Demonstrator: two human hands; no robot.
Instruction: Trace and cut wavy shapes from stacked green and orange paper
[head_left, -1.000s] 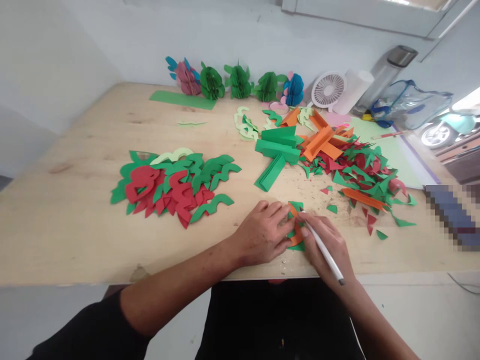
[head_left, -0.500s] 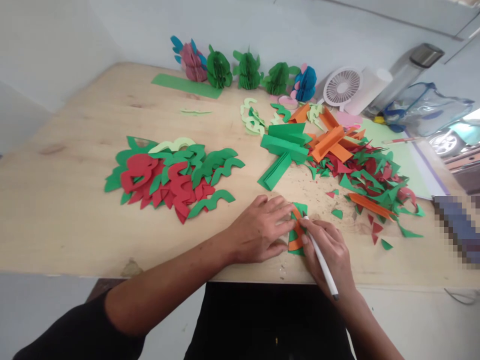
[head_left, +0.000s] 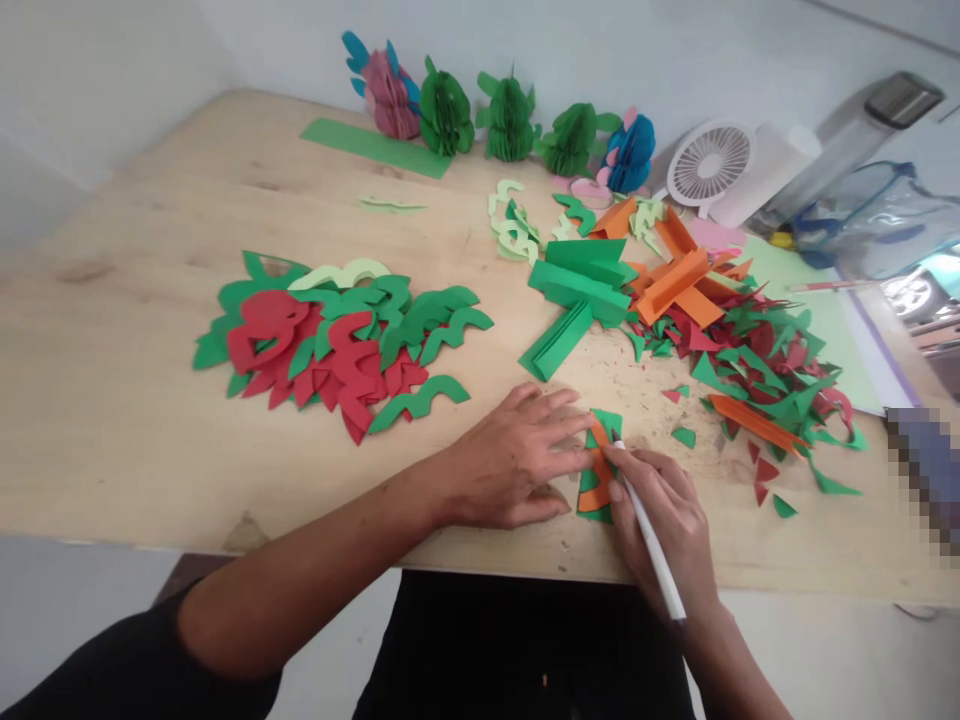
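Observation:
My right hand [head_left: 667, 515] grips a white marker [head_left: 654, 550], its dark tip down at the edge of an orange wavy paper cutout [head_left: 597, 497]. That cutout lies on top of a folded green paper piece [head_left: 609, 420] near the table's front edge. Flat beside it, with fingers spread, my left hand [head_left: 525, 455] rests its fingertips on the left edge of the papers. To the left lies a pile of cut wavy shapes in red [head_left: 352, 365] and green [head_left: 435, 320], with a pale green one [head_left: 341, 275] on top.
Folded green strips [head_left: 581, 285], folded orange strips [head_left: 679, 280] and a heap of red and green scraps [head_left: 757, 350] lie ahead and right. Along the wall stand several honeycomb paper figures [head_left: 510, 125], a white fan [head_left: 711, 165] and a bottle [head_left: 862, 140].
The view has shifted slightly. My left fingers have drawn back a little from the orange cutout, uncovering more of it, and the marker's tip stays at its upper right edge.

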